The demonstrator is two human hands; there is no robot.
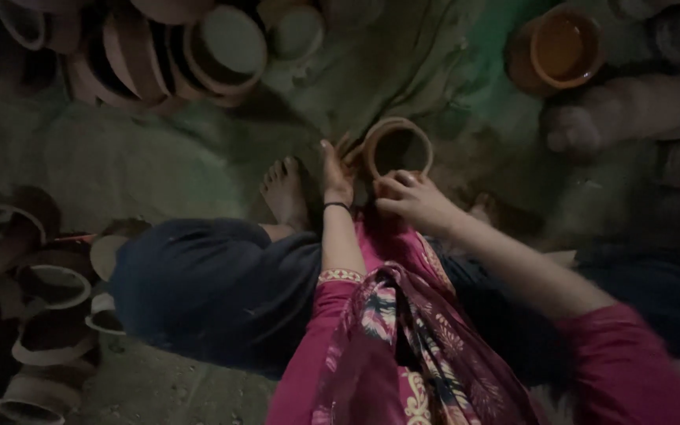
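Note:
A round clay pot with a pale rim stands on the ground just beyond my knees. My left hand presses against its left side, fingers stretched upward. My right hand rests on the pot's near rim with the fingers curled over something I cannot make out. A dark band circles my left wrist. Pink sleeves and a patterned scarf cover the lower middle of the view.
My bare foot lies left of the pot. Stacked clay pots fill the top left, more pots crowd the left edge. An orange bowl of liquid sits at top right, by pale pots. A green cloth covers the ground.

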